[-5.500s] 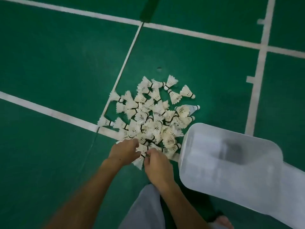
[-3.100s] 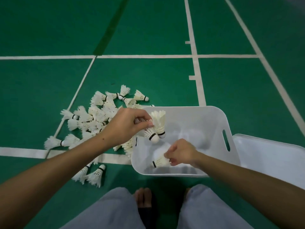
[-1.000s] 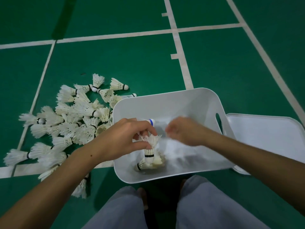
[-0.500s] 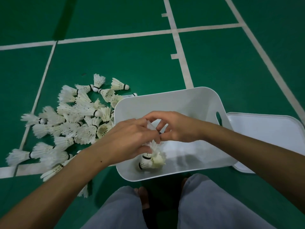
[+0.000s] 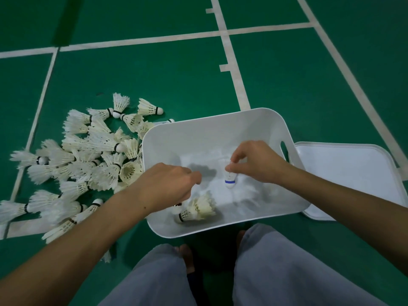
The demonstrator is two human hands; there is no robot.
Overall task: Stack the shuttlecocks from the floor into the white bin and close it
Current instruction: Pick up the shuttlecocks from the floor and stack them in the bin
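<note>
left hand curled, contents hidden | right hand pinches blue-banded shuttlecock over white bin | lid beside

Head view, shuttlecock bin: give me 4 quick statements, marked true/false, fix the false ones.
1. The right hand pinches a blue-banded shuttlecock over the white bin. True.
2. The lid is on the bin. False: it lies on the floor to the bin's right, and the bin is open.
3. Most shuttlecocks lie in a pile on the floor left of the bin. True.
4. The left hand rests on the lid. False: it is over the bin's left side, fingers curled; what it grips is hidden.
</note>
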